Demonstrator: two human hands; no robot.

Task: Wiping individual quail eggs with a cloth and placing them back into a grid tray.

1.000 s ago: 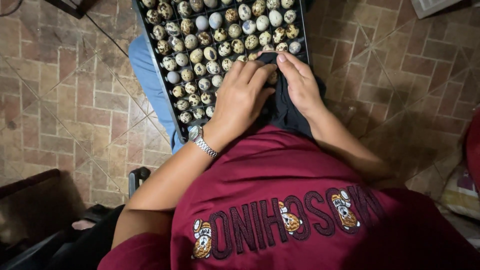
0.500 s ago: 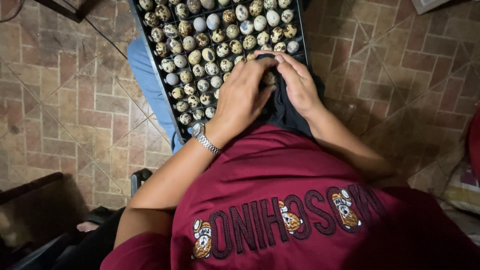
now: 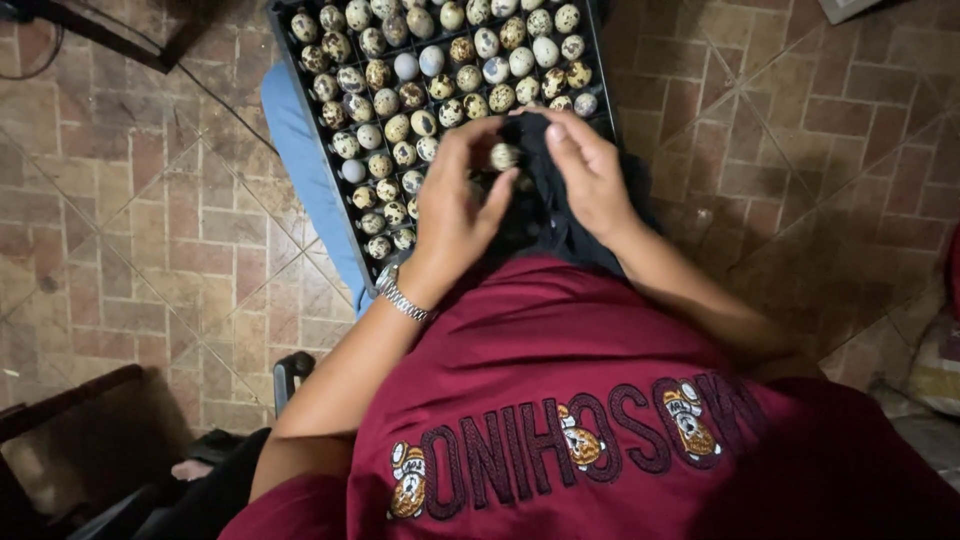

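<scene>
One speckled quail egg (image 3: 504, 156) sits pinched between left hand (image 3: 455, 205) fingertips, above the black tray (image 3: 300, 75) of eggs; right hand (image 3: 590, 175) grips a dark cloth (image 3: 560, 225) beside it. Likely light, thin-shelled, brittle: best held gently round its middle.

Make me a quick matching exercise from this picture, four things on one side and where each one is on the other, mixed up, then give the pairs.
Things:
1. speckled egg
2. black cloth
3. metal wristwatch
4. black egg tray

Places:
A. on the left wrist
B. on the lap, filled with small eggs
C. pinched in the left hand's fingertips
D. under the right hand

Pairs: 1-C, 2-D, 3-A, 4-B
</scene>
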